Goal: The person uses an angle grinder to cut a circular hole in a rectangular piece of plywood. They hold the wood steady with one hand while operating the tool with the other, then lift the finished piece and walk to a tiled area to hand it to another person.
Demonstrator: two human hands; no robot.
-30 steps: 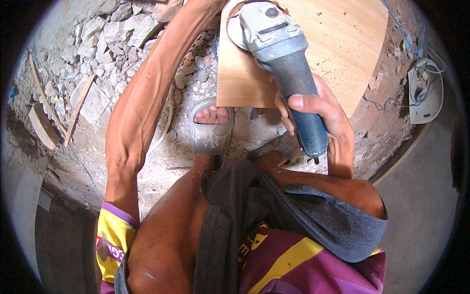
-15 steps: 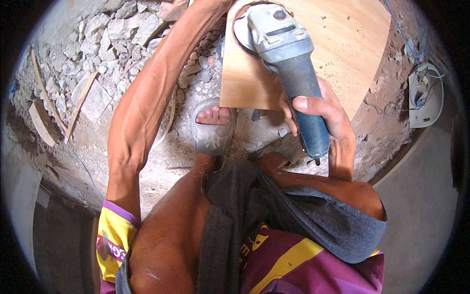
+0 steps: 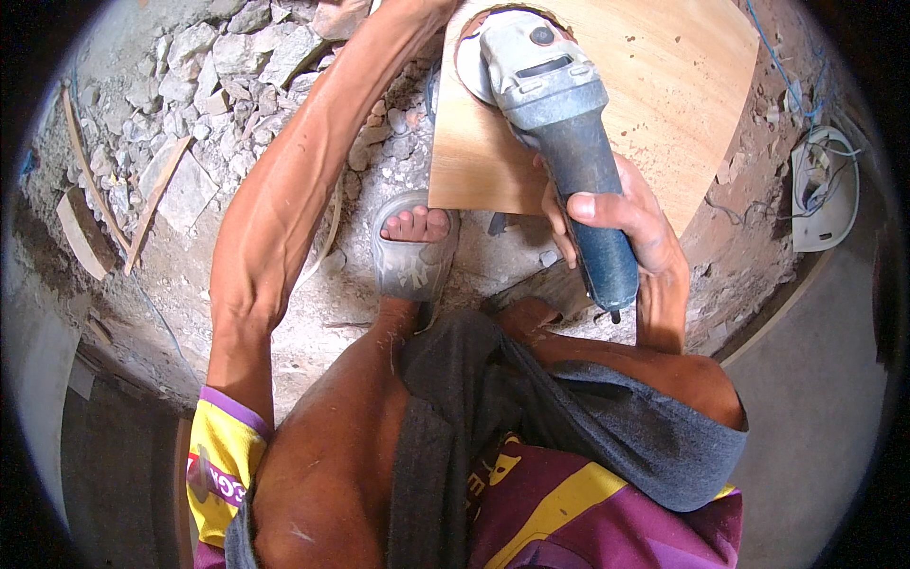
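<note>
My right hand (image 3: 646, 223) is wrapped round the dark blue body of an angle grinder (image 3: 578, 142), thumb across its top and fingers beneath. The grinder's pale metal head lies over a light wood-grain board (image 3: 673, 104), at a round cut with a dark, rough edge. A whitish disc shows partly beside the head; the rest is hidden under it. My left forearm (image 3: 303, 161) reaches up along the board's left side. The left hand itself lies beyond the upper edge of the picture.
Broken stones (image 3: 218, 66) are heaped at the far left, with thin wood strips (image 3: 156, 204) nearer. My sandalled foot (image 3: 414, 247) stands at the board's near left corner. On the right lie a white plastic piece (image 3: 825, 190) with wires and a thin blue cable (image 3: 779, 57).
The grinder head and the board have shifted very slightly to the right, and my left forearm with them. My right hand keeps its grip.
</note>
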